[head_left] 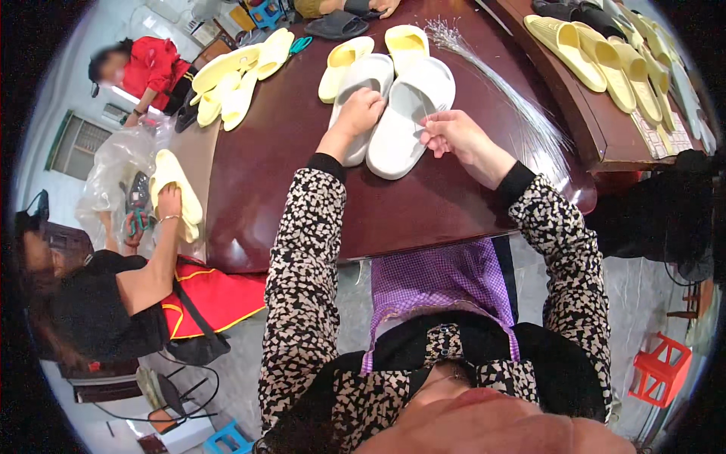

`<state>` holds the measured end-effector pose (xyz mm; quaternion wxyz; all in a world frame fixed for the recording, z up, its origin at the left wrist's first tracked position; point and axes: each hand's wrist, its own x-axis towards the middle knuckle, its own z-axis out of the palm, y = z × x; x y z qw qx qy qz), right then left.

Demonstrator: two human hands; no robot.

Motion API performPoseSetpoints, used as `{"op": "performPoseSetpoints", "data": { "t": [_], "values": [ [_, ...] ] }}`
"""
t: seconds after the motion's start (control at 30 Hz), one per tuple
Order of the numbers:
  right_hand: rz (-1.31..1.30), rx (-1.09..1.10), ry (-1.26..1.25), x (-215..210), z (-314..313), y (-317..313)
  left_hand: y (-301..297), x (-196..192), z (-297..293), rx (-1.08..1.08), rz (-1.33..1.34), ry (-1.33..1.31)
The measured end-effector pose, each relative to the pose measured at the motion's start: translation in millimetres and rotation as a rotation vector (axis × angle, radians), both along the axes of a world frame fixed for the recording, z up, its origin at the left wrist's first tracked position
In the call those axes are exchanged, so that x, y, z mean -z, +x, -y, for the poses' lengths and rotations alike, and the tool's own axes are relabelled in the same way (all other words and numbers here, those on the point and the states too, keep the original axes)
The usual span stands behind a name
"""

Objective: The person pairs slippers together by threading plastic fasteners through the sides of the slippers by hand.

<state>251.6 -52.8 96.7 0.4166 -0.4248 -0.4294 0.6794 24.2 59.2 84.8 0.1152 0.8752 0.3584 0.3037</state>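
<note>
Pale-grey moulded slippers [399, 147] lie paired — I see the left hand [360, 113] gripping one, seemingly to steady it, the right hand [456, 136] pinching a thin whitish strand [426, 118], likely for precision.

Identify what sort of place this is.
Likely a small slipper workshop: grey slippers and many yellow slippers, a bundle of thin strands on the table, and a co-worker handling another slipper.

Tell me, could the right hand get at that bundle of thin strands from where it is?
Probably yes: the bundle of strands lies on the table beyond the right hand, with only bare tabletop between them. The fingers look pinched together at the light gray slipper, so they may need to open first.
</note>
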Motion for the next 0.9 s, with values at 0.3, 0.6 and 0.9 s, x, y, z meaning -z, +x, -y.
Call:
{"op": "performPoseSetpoints", "data": {
  "t": [0.3, 0.6, 0.9],
  "values": [
    [0.583, 0.163, 0.253, -15, -22, 44, 50, 1, 61, 0.143, 0.151, -0.242],
    [1.510, 0.375, 0.870, 1, -35, 14, 55, 17, 78, -0.094, 0.270, -0.027],
    [1.624, 0.340, 1.029, 12, -44, 8, 50, 19, 85, -0.130, 0.243, 0.239]
  ]
}}
